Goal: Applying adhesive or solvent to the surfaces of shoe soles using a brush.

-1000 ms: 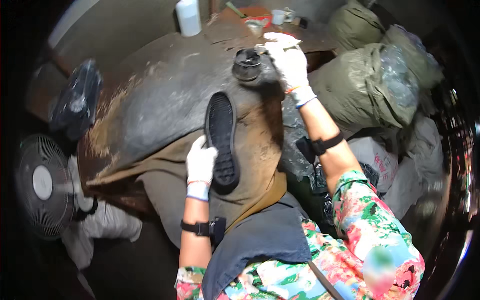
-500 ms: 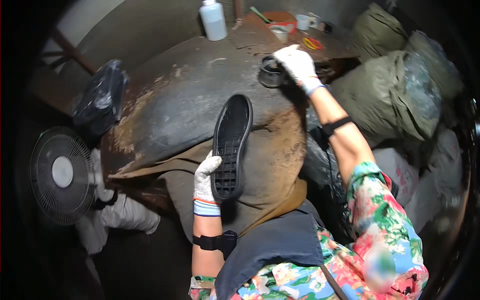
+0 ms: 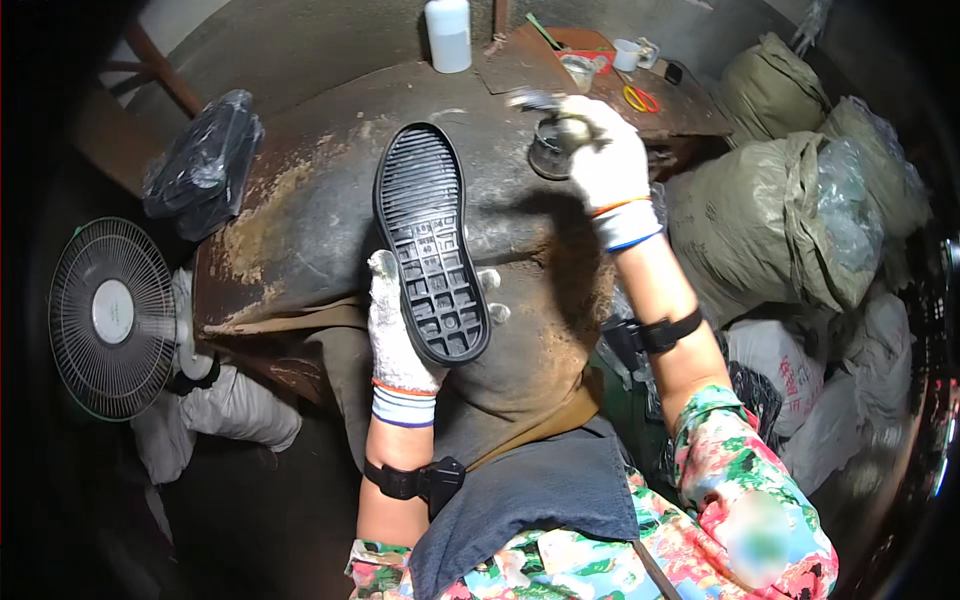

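A black shoe sole (image 3: 430, 250) rests in my left hand (image 3: 398, 335), its hollow side with ribs and square cells facing up. The thumb lies along its left edge, and fingertips show past its right edge. In my right hand (image 3: 615, 165) is a small brush (image 3: 537, 102), its blurred tip pointing left. Just under that hand stands a dark round pot (image 3: 547, 155), partly hidden by it. Both hands wear white knitted gloves.
A worn, cloth-draped table (image 3: 330, 220) lies before me. At its back are a white bottle (image 3: 449, 38), yellow-and-red-handled scissors (image 3: 640, 98) and a white cup (image 3: 627, 54). Left are a black plastic bag (image 3: 205, 160) and a fan (image 3: 112, 310); right, large sacks (image 3: 750, 220).
My right hand has risen from the pot and turned, bringing the brush into view. The sole has moved up and left and tilted, so its inner ribs and cells show more.
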Motion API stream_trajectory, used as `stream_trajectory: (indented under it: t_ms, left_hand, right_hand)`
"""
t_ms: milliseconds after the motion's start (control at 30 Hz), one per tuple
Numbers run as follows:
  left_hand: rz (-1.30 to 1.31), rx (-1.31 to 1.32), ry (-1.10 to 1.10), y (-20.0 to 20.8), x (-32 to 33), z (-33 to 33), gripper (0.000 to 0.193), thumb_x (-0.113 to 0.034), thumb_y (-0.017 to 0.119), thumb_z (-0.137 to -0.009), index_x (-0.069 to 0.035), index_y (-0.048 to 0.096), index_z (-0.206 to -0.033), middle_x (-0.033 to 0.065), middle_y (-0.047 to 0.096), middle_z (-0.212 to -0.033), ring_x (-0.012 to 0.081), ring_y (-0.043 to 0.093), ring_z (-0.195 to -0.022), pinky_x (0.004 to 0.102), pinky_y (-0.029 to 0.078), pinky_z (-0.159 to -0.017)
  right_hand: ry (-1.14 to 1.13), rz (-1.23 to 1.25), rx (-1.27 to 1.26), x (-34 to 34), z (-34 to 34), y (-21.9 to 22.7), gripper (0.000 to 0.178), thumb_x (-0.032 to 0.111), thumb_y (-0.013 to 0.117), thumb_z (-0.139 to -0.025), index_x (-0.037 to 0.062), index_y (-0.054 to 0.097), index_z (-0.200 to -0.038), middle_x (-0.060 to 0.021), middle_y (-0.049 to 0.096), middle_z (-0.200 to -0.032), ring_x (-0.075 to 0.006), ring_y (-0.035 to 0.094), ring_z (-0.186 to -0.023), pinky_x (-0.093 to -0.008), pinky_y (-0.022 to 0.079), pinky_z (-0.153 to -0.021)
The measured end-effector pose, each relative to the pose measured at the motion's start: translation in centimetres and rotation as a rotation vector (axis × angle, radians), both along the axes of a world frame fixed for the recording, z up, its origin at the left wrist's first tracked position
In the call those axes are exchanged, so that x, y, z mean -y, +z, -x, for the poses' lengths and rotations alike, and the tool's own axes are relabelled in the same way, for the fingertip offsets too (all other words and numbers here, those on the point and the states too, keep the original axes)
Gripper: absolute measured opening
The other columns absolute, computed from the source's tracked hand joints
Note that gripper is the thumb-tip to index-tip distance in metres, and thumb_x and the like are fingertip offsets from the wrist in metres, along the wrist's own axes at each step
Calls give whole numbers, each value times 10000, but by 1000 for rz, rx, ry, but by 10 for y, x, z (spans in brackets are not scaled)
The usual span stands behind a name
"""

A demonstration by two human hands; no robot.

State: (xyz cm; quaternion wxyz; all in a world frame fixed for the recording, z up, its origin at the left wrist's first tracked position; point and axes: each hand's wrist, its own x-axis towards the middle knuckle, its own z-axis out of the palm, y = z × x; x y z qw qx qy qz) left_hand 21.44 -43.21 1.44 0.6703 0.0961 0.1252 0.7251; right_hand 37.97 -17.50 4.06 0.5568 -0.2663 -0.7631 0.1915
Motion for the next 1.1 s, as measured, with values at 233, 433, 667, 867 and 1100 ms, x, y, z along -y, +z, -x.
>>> stream_trajectory:
  t_ms: [233,433,667,867,1100]
  left_hand:
    - [164,14,-78,-5,17,-11,822,-661,408,-1063,-32,398,-1591,219,520,-1548,553,661,-1148,746,578,-872]
    - [76,131,-193,-12,27,-2,807,-645,386,-1077,-25,387,-1593,267,482,-1564,586,652,-1141,755,585,-835]
    - [46,-103,98,-43,9,10,631,-539,459,-1091,-17,560,-1430,181,657,-1353,383,696,-1131,565,588,-952]
    - [221,-230,140,-3,17,23,600,-508,532,-1089,-8,584,-1416,179,718,-1270,306,747,-1034,438,647,-885]
    - [45,-1448,540,-43,40,25,475,-316,427,-1160,32,555,-1456,124,697,-1333,193,700,-1159,323,578,-1011]
  right_hand:
    - [227,278,-174,21,46,-34,218,114,652,-987,15,777,-1135,-81,787,-1076,-171,733,-1004,-297,560,-889]
    - [497,622,-189,90,47,-17,192,140,663,-988,17,761,-1098,-35,749,-1029,-136,694,-941,-291,556,-806]
    - [716,832,-133,178,12,-8,174,74,782,-887,39,774,-1057,-32,806,-1061,-140,737,-1006,-390,365,-1225]
    - [771,541,108,180,-23,-6,143,103,811,-870,82,795,-1011,-35,808,-1041,-150,734,-993,-424,360,-1223]
    - [624,779,-40,168,-21,8,140,-5,744,-915,13,761,-1053,-73,785,-1034,-137,725,-947,-283,577,-874]
